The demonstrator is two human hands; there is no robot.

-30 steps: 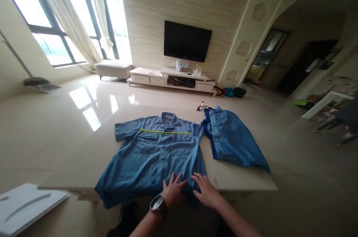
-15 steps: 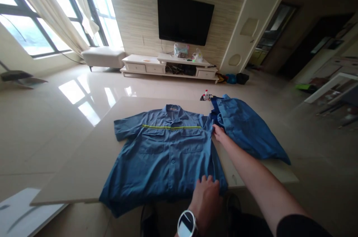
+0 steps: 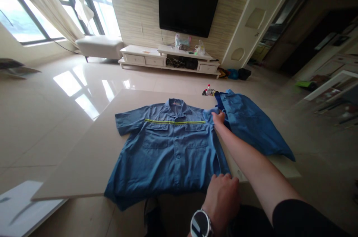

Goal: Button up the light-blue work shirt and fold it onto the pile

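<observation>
One shirt (image 3: 170, 147) lies lengthwise, collar (image 3: 176, 104) pointing away.

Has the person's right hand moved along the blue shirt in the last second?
Yes. The right hand left the bottom hem of the shirt and reached up its edge to the sleeve, beside the second blue garment.

— What lies on the surface (image 3: 84, 162)?
— A shirt (image 3: 170, 147) spread flat at the centre of the frame, and a second garment (image 3: 251, 125) just to its right.
— And the grips?
— The right grip (image 3: 218, 117) sits between the two, on the shirt's right-hand sleeve. The left grip (image 3: 222, 201) is at lower centre, on the shirt's near right corner.
— Anything behind?
— A small bottle (image 3: 208, 89) at the surface's far edge, behind the second garment.
</observation>
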